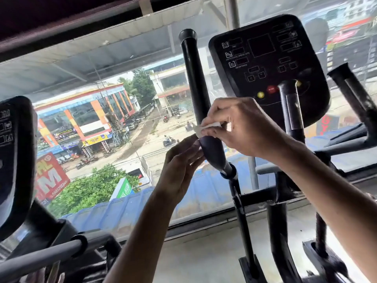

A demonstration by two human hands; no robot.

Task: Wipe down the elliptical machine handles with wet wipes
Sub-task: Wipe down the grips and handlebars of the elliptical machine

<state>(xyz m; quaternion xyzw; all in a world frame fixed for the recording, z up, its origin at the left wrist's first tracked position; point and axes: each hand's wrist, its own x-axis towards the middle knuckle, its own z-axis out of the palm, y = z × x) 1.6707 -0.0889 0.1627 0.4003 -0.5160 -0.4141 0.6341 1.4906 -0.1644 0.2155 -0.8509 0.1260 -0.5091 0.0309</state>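
the right hand (240, 127) reaches in from the right and grips a white wet wipe (210, 126) against the elliptical's left handle (196, 84), fingers curled over the front of the black bar and the wipe bunched under them. the wipe sits low on the grip, just above where the handle swells into a flared collar. the left hand (179, 160) comes up from below with its fingers fairly straight and close together, tips at the left side of that flared part, just under the wipe's lower edge; it is blurred, and i cannot tell whether it pinches a corner of the wipe or only touches the handle. behind the right hand stands the black console (269, 64) with its red and yellow buttons. the right handle (353, 92) rises tilted near the right edge, well apart from both hands. another machine's console (16, 150) shows at the far left, and a large window (102, 64) fills the background.
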